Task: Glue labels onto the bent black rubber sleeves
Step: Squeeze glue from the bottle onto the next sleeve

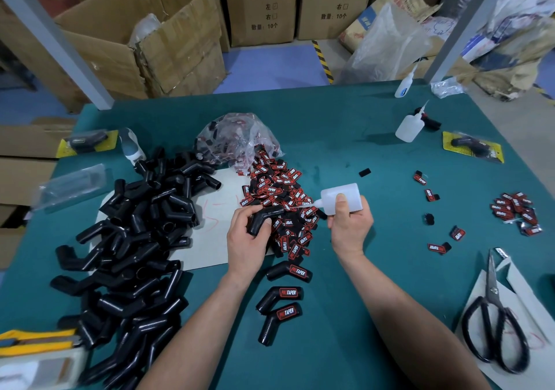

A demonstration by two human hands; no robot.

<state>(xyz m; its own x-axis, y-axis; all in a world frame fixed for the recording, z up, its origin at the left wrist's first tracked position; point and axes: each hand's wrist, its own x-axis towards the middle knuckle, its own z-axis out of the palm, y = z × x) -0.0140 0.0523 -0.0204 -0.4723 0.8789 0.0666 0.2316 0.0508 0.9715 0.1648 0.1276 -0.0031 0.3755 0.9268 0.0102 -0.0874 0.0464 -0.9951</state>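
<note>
A bent black rubber sleeve (pixel 264 219) is held over the middle of the tabletop (pixel 360 149). The left grip (pixel 246 239) is clamped round its lower leg, so the upper leg is left bare for glue. The glue bottle (pixel 339 198) is clasped by the right grip (pixel 350 224) with the thumb on its wall for squeezing. It is tipped sideways so that the nozzle is aimed at that bare leg; contact cannot be told. The label pile (pixel 279 191) is heaped just behind, within short reach. Labelled sleeves (pixel 283 295) are laid toward the near edge, and the unlabelled heap (pixel 135 239) toward the left edge.
</note>
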